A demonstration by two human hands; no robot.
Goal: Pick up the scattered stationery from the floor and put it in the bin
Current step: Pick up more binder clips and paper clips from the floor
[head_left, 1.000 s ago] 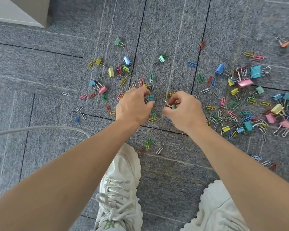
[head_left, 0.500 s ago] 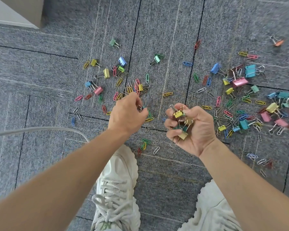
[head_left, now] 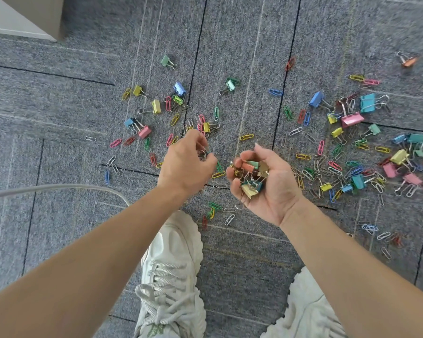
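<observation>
Looks early: cups a clip handful in right hand at centre, pinches one more piece in left hand beside it, leaves most clips scattered on carpet mid-left and right, bin not in view.

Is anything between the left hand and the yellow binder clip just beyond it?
Nothing visible blocks it. The yellow binder clip lies on carpet just past the left hand. That hand pinches a silver clip. The right hand cups binder clips.
</observation>
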